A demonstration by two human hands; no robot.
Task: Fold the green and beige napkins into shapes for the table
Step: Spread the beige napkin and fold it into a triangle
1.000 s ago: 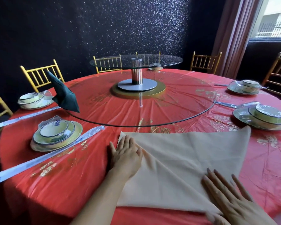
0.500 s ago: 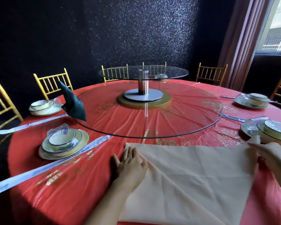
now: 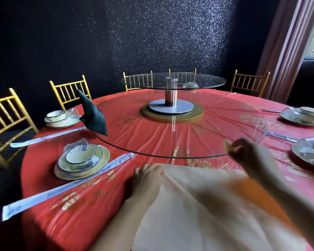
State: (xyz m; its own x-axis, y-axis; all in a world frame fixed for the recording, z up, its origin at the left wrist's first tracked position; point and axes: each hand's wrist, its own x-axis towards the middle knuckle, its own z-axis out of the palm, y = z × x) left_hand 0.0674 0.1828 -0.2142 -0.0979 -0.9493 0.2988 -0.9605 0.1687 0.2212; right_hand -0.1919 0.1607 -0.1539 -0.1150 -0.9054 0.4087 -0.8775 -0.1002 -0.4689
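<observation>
A round table (image 3: 116, 211) under a red cloth fills the view, with a wide glass turntable (image 3: 188, 136) over its middle. The beige napkin (image 3: 194, 218) lies on the near side of the table, its far edge just short of the turntable's rim and its right part lifted off the cloth in a blurred sweep. The right hand (image 3: 243, 151) hangs raised above the rim, closed tight, pinching a corner of the beige napkin between thumb and fingers. The left hand (image 3: 146, 180) rests on the napkin's far left corner with its fingers bent down; a fold of cloth lies against its thumb side, and whether it grips the cloth cannot be told. Bare red cloth runs from the left hand out to a wrapped chopstick sleeve (image 3: 67, 187), beyond which stands a stacked place setting (image 3: 82, 160). Another place setting (image 3: 310, 153) sits near the right hand. The green napkin (image 3: 93, 115) stands folded to a point on the turntable's far left rim.
</observation>
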